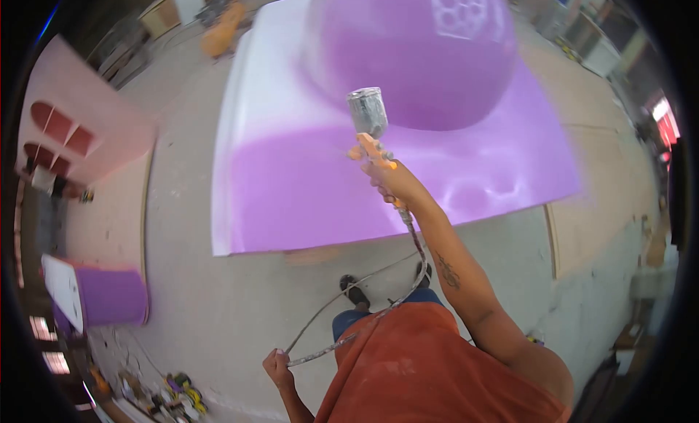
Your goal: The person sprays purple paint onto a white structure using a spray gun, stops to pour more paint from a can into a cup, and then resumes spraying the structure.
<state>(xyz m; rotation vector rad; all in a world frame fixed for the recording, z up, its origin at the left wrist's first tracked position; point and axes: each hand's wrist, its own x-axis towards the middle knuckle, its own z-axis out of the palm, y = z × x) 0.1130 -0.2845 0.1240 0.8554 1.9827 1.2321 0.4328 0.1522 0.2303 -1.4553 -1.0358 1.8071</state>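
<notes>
My right hand [393,181] is wrapped round the handle of an orange spray gun [376,149]. A paint-smeared metal cup [368,111] sits on top of the gun. From the handle's lower end an air hose [412,237] runs down in a loop across my front. At the lower left my left hand [277,366] is closed on the hose. Beyond the gun stands a large rounded form [415,66], painted purple, on a broad base [291,197]. The base is purple at the front and right, with white at its far left. The gun is held above the base, apart from it.
On the left are a pink panel [65,117] with cut-out openings and a purple and white box [109,295]. An orange machine [222,30] stands at the back. Cluttered tools [182,394] lie at the lower left. A flat board [597,226] lies on the right.
</notes>
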